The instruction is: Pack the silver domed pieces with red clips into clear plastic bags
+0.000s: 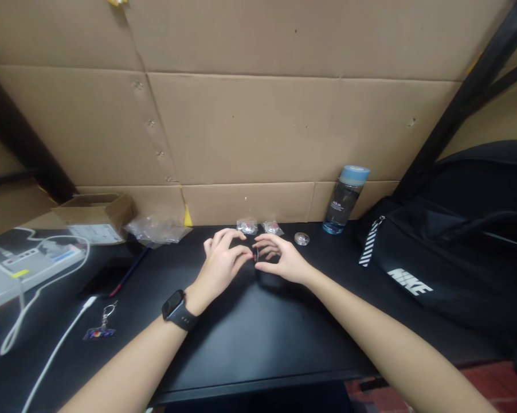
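Over the middle of the black table (250,338), a small dark round object (255,254) with a bit of red stands on edge between my hands. My left hand (222,261), with a black watch on its wrist, pinches its left side with thumb and fingertips. Curved around its right side is my right hand (284,259), thumb and fingers closed on its edge. Behind my hands lie two small items in clear wrapping (247,227), (272,228). A round silvery piece (302,238) rests to their right.
A blue-capped bottle (345,199) and a black bag (434,252) stand at right. An open cardboard box (97,217), plastic bag (157,229), phone (107,280), keychain (101,331) and white power strip (30,272) with cables are at left. Cardboard panels (241,132) rise behind.
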Demonstrator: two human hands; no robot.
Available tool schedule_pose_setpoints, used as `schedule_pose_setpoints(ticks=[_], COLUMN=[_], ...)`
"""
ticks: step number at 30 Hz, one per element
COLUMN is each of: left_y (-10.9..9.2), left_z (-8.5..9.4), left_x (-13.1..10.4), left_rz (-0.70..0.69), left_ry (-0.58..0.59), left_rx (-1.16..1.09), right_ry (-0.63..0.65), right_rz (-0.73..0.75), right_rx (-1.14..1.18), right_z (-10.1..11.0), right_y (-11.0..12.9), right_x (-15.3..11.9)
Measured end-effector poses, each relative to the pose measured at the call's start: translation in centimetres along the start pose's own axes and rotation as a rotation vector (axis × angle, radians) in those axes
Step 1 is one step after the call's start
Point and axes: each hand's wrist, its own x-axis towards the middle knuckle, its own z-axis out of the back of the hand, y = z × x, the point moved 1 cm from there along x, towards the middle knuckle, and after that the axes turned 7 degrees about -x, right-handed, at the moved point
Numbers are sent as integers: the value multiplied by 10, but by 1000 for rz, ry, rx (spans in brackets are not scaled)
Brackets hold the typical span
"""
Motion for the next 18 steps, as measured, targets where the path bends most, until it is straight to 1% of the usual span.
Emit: schedule_pose_setpoints(ticks=[4, 10, 18], left_y=[-4, -9, -12], left_z=[0, -2, -3], left_x=[-1, -2, -2], left_rz=[19, 41, 123], left_ry=[-20, 10, -4], left_rx=[-3, -21, -53], right_ry=[-5, -40, -65], right_rz=[-9, -4, 4], right_rx=[70, 81, 68], right_z=[-1, -4, -8], right_y=[3, 3, 3], right_x=[0, 0, 0])
